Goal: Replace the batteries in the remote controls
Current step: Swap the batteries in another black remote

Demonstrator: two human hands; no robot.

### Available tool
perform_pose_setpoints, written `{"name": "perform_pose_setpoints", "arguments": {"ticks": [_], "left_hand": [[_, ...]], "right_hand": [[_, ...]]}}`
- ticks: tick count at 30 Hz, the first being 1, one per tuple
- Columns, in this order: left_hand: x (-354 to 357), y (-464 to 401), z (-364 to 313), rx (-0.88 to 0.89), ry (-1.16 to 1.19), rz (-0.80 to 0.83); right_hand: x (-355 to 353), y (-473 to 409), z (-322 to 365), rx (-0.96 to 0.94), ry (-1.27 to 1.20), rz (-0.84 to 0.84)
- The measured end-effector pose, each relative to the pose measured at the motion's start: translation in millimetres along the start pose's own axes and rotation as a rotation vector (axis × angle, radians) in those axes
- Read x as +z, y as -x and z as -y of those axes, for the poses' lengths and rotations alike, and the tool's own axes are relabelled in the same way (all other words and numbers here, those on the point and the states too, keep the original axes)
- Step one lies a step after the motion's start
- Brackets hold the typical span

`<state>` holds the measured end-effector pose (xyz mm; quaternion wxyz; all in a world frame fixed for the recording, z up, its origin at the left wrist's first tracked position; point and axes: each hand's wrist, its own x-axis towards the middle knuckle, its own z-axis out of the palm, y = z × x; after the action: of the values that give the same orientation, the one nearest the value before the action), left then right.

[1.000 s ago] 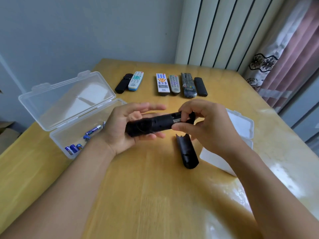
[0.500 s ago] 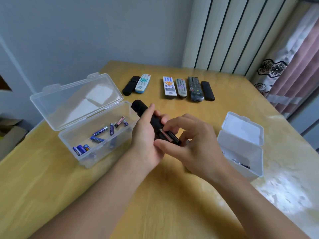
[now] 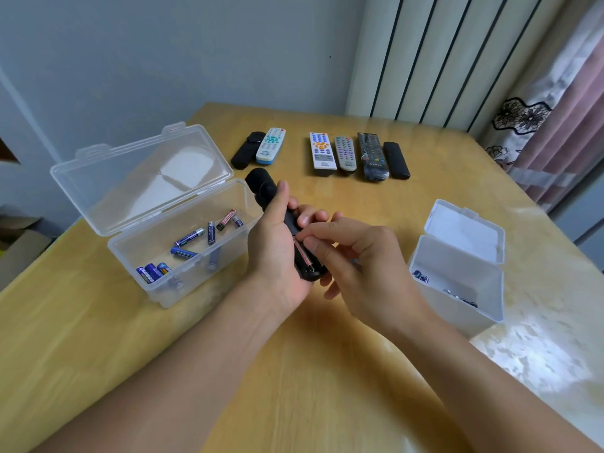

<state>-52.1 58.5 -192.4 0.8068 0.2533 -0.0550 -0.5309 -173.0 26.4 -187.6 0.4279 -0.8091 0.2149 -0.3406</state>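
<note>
Left hand [image 3: 277, 253]: I wrap it around the black remote [image 3: 281, 220], palm under the body, so the open battery bay faces up toward me; the closed grip keeps the remote from rolling while I work.

Right hand [image 3: 356, 256]: thumb and forefinger are narrowed to a pinch at the bay, their tips on the red battery [image 3: 302, 255] seated there; my other fingers curl loosely below. I cannot tell whether the battery is gripped or only touched.

Black remote: held clear of the table [image 3: 327, 371], between my hands, its far end angled away and to my left.

Step in hand: by my judgement, prising a battery out of the bay, or pressing one home; the frame does not settle which.

Clear box [image 3: 183, 256]: just left of my left hand, lid propped open, holding loose batteries [image 3: 189, 238], mostly blue with one red. It sits within easy reach of that side.

White box [image 3: 457, 273]: right of my right hand, lid up, with a few batteries visible at the bottom. I judge the two boxes keep fresh and spent cells apart, though I cannot say which is which.

Remaining remotes [image 3: 327, 152]: six lie side by side beyond both hands, in a pair and a group of four, face up, out of the working area.

Risk: a small cell may slip from the pinch.
</note>
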Motion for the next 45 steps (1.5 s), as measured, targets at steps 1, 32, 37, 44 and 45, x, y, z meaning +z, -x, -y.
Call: {"name": "perform_pose_setpoints", "arguments": {"ticks": [1,32,37,44,45], "left_hand": [[0,0,0,-0.001,-0.005,-0.009],[6,5,-6,-0.253,-0.466,-0.072],[2,13,-17,-0.396,-0.419,-0.182],[-1,14,-12,-0.3,-0.555,0.019],[-3,11,-13,-0.323,-0.531,0.015]], "right_hand": [[0,-1,0,0.004,0.008,0.012],[7,-43,31,0.149,-0.286,-0.055],[62,-99,57,0.261,-0.127,0.176],[53,-108,63,0.063,0.19,0.181],[39,-100,59,0.014,0.207,0.116]]}}
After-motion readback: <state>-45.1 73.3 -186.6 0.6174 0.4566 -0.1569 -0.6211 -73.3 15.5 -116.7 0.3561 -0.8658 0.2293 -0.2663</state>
